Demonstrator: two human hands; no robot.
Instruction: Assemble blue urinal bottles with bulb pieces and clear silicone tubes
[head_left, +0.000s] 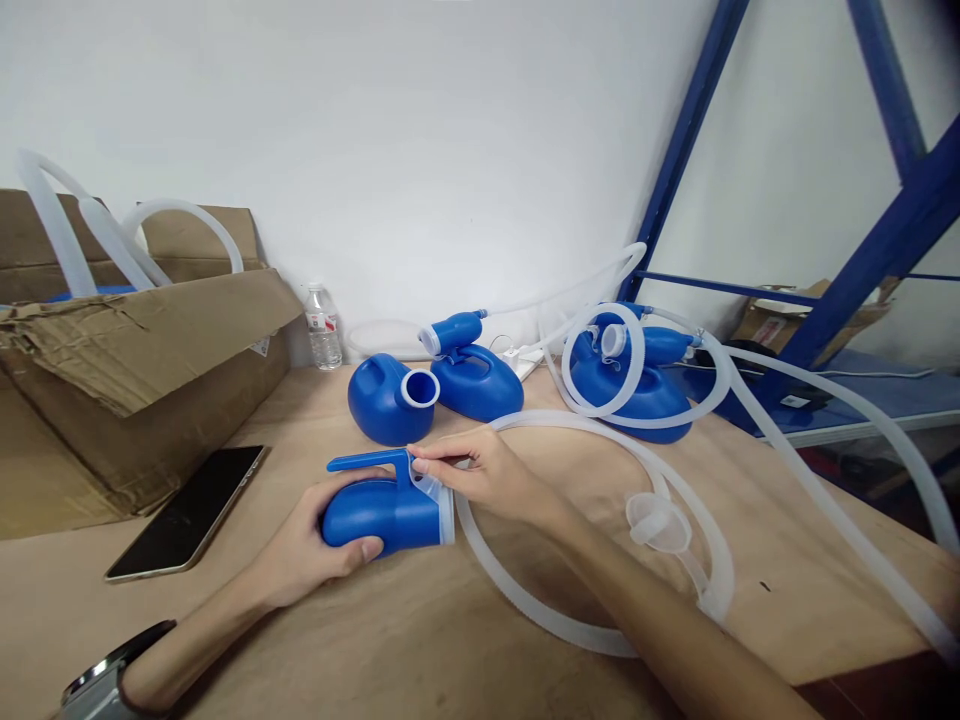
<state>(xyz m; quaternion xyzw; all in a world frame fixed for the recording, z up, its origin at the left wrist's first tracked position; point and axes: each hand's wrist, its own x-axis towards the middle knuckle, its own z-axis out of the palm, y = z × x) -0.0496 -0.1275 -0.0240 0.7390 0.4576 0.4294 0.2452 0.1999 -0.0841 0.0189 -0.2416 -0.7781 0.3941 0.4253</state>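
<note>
The cup (pixel 379 515) is blue, the hose (pixel 559 625) milky white, the carton (pixel 172 410) brown.

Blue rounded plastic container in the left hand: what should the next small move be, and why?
Probably press the translucent plastic piece against the base of the blue plastic handle with the right hand: that hand appears to pinch it there, while the left hand steadies the blue rounded plastic container around its body.
</note>
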